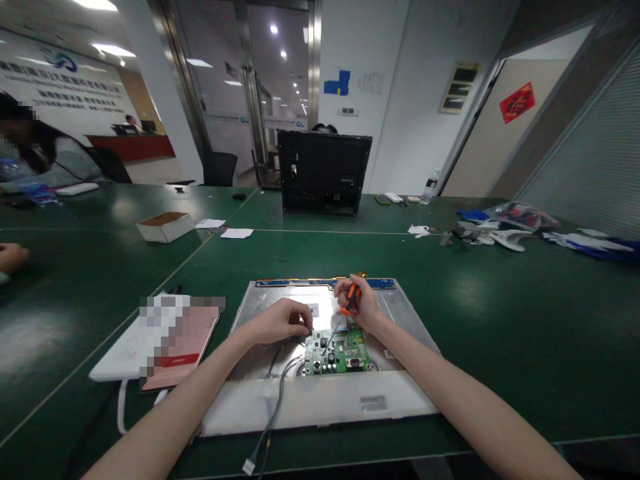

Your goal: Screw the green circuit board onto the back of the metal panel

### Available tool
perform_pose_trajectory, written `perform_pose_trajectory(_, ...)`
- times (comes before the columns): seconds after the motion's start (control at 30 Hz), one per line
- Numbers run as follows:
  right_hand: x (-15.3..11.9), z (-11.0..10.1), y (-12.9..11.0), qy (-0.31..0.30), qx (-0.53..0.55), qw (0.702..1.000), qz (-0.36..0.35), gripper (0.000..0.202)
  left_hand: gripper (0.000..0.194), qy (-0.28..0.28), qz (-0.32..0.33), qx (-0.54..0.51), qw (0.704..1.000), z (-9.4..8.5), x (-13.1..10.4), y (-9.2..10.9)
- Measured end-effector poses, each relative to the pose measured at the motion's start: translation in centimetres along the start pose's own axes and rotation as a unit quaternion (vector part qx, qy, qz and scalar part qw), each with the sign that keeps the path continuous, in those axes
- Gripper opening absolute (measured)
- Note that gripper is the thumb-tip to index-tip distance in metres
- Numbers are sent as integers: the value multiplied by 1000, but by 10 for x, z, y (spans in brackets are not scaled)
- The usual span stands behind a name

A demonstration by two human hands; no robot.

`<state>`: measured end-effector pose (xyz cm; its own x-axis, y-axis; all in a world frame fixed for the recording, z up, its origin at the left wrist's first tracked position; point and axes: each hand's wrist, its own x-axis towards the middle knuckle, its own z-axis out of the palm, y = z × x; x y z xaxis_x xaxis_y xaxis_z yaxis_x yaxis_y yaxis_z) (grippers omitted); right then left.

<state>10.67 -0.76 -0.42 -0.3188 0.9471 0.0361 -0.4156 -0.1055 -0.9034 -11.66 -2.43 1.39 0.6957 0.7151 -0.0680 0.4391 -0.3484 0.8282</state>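
A green circuit board (339, 363) lies on the metal back of a flat display panel (407, 353). My right hand (369, 308) is closed round the orange and black handle of a screwdriver (351, 299). Its thin shaft slants down to the left, with the tip over the middle of the board. At the board's upper left corner, my left hand (285, 320) has its fingers curled and pinched together; what they hold, if anything, is hidden. Grey cables (280, 403) run from beside the board over the panel's front edge to a white plug. A blue circuit strip (295, 283) lines the panel's far edge.
Left of the panel lie a white device (120, 353) and a pinkish folder (193, 343). Farther off are an open box (166, 228), a black monitor housing (325, 170) and loose parts (475, 232). Another person's hand (13, 258) rests at the left edge.
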Motion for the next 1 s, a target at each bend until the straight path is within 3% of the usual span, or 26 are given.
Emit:
perform_pose_trajectory(0.2, -1, 2, -2, 3, 0, 1000, 0, 46, 10, 24, -3, -64, 998, -2, 2, -3)
perform_pose_trajectory(0.7, 0, 1, -1, 1, 1, 1000, 4, 47, 15, -29, -20, -131, 991, -1, 4, -14)
perform_pose_trajectory(1.0, -1, 4, -2, 13, -8, 1000, 7, 46, 15, -23, -21, -143, 989, 3, 6, -11)
